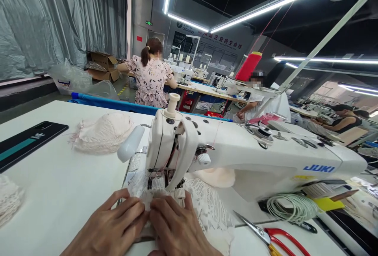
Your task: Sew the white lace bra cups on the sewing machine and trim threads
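Note:
White lace fabric (206,201) lies under the needle area of a white sewing machine (236,145) and spreads out to the right. My left hand (118,216) presses on the lace just in front of the presser foot, its fingers bent and close together. Beside it, almost touching, my right hand (174,220) has curled fingers on the same lace, with the thumb out toward the right. Where the fingertips meet the fabric is partly hidden. Behind the needle area a cream padded cup (220,176) shows under the machine arm.
A lace cup piece (102,132) with loose pink threads and a black phone (32,141) lie left. At right are red-handled scissors (265,234) and a coil of pale cord (292,207). A red thread cone (248,67) stands behind the machine. Other people sit at machines beyond.

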The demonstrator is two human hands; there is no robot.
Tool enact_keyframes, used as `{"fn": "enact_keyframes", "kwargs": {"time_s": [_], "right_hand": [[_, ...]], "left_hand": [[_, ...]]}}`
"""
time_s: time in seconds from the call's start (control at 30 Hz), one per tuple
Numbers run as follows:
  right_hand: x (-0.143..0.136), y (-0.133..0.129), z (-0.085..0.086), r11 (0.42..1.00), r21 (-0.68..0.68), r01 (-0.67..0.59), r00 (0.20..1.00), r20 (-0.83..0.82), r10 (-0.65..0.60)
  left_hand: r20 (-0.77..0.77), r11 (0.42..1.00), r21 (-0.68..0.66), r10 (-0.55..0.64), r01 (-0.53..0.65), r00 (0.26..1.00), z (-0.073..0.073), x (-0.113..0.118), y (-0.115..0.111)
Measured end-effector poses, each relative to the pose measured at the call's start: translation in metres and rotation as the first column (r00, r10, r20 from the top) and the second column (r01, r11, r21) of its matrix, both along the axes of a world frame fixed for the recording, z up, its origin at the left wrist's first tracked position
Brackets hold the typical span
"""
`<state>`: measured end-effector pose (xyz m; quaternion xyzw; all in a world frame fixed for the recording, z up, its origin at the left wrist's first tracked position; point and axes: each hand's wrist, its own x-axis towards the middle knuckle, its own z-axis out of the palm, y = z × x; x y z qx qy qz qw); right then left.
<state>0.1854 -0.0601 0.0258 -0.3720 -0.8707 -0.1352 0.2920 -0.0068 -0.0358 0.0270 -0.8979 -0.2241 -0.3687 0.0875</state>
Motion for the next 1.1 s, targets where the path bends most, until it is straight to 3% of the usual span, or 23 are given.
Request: {"fn": "enact_keyframes", "kwargs": {"time_s": [0.23, 0.47, 0.63, 1.1], "right_hand": [[-0.001, 0.015, -0.007, 0.987, 0.160, 0.012, 0.997, -0.078, 0.000], [0.005, 0.016, -0.015, 0.981, 0.185, 0.053, 0.996, 0.065, -0.066], [0.006, 0.015, -0.011, 0.984, 0.169, 0.050, 0.995, 0.081, -0.065], [-0.002, 0.017, 0.001, 0.964, 0.258, 0.062, 0.994, -0.102, -0.037]], "left_hand": [[-0.080, 0.999, 0.014, 0.044, -0.043, 0.996, -0.008, -0.002, 0.023], [-0.062, 0.998, -0.018, 0.051, -0.052, 0.997, -0.007, -0.004, 0.028], [-0.068, 0.998, 0.004, 0.066, -0.066, 0.995, -0.008, -0.003, 0.026], [-0.043, 0.997, 0.043, 0.061, -0.059, 0.997, -0.010, -0.004, 0.029]]}}
